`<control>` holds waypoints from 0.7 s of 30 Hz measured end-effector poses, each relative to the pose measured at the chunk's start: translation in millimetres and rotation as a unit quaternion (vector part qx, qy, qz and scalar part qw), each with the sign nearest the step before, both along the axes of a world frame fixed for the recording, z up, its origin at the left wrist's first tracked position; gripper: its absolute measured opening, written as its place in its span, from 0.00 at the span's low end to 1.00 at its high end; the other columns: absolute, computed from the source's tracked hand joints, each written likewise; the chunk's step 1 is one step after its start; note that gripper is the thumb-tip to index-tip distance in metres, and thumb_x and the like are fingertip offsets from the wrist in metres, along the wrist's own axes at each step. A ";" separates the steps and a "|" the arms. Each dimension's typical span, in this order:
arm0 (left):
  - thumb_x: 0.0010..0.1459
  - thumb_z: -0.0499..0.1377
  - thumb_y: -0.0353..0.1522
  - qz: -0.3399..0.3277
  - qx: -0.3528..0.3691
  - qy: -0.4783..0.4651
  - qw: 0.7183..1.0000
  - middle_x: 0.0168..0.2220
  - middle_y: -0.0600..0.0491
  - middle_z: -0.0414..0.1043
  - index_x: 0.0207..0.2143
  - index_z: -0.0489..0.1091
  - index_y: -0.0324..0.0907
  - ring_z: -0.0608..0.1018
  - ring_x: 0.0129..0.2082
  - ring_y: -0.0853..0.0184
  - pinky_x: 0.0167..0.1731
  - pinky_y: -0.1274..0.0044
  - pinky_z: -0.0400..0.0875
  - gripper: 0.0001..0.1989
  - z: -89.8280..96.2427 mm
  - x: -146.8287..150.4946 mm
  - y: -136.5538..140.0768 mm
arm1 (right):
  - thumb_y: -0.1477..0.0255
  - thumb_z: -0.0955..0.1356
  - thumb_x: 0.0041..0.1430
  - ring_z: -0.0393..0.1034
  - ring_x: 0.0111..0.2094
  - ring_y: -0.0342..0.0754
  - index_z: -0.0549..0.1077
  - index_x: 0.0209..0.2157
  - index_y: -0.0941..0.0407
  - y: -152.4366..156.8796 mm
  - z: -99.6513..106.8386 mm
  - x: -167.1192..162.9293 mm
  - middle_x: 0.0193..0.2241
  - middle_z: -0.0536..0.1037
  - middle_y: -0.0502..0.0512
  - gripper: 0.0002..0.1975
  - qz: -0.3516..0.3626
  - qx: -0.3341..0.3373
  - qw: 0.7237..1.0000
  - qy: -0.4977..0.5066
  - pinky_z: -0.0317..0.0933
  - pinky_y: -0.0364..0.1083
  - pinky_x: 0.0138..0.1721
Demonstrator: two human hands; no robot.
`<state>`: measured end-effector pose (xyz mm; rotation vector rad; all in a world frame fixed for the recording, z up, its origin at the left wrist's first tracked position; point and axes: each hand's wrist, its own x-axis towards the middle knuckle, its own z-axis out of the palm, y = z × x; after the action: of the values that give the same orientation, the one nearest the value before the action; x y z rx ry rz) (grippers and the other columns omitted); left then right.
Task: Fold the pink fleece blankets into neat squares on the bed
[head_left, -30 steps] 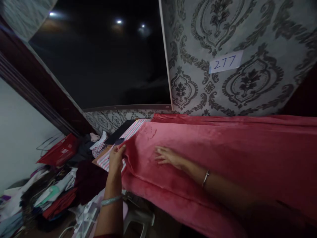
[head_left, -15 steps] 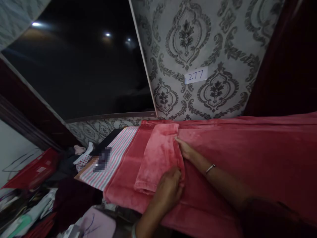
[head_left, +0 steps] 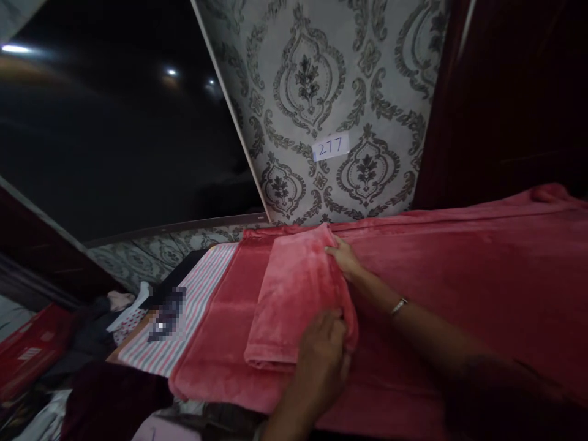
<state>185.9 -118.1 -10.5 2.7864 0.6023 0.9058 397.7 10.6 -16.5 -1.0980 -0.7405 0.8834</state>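
Note:
A folded pink plush cloth (head_left: 289, 288) lies on a wide red-pink plush blanket (head_left: 450, 275). At the near end of its right edge, my left hand (head_left: 324, 346) is closed with the fingers curled round the fold. My right hand (head_left: 344, 258), with a metal bracelet on the wrist, pinches the far end of that same edge, thumb on top. The edge between the two hands is slightly raised and rounded. My left fingertips are partly hidden behind the fold.
Left of the blanket is a striped cloth (head_left: 202, 306) with a blurred dark item (head_left: 168, 315) on it. A large black screen (head_left: 128, 122) and patterned wall (head_left: 312, 92) with a "277" label (head_left: 331, 146) stand behind. Piled clothes (head_left: 110, 398) and a red bag (head_left: 34, 349) are lower left.
The view has swung right. Both hands keep hold of the cloth's right edge, which now looks fuller and more rounded. My right thumb now rests over the top of the edge.

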 end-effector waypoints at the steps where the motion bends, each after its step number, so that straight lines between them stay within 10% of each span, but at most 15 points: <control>1: 0.52 0.56 0.21 -0.013 0.000 0.017 1.000 0.51 0.43 0.76 0.47 0.66 0.45 0.78 0.50 0.56 0.50 0.62 0.76 0.20 -7.8 8.2 -6.2 | 0.74 0.68 0.43 0.76 0.42 0.52 0.70 0.56 0.54 -11.7 -8.4 12.3 0.46 0.81 0.53 0.33 -0.018 -0.010 1.000 -0.004 0.73 0.49 0.44; 8: 0.46 0.56 0.19 -0.002 0.026 0.039 0.999 0.57 0.42 0.74 0.54 0.67 0.39 0.76 0.55 0.54 0.55 0.60 0.74 0.30 -45.5 27.0 -21.2 | 0.74 0.71 0.44 0.77 0.41 0.49 0.65 0.63 0.53 -21.8 -41.5 51.8 0.48 0.80 0.56 0.40 -0.071 -0.060 0.995 -0.029 0.73 0.46 0.39; 21: 0.52 0.54 0.21 -0.016 0.088 -0.020 0.996 0.55 0.43 0.76 0.52 0.73 0.40 0.77 0.55 0.56 0.56 0.63 0.74 0.25 -35.3 38.2 -21.2 | 0.82 0.66 0.48 0.74 0.53 0.52 0.76 0.54 0.56 20.0 -26.1 93.3 0.51 0.81 0.54 0.30 -0.177 -0.069 0.971 -0.144 0.68 0.49 0.54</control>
<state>224.1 -139.3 -45.8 2.9153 0.4936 1.0534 491.1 30.6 -42.6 -1.4514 -0.6974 0.4811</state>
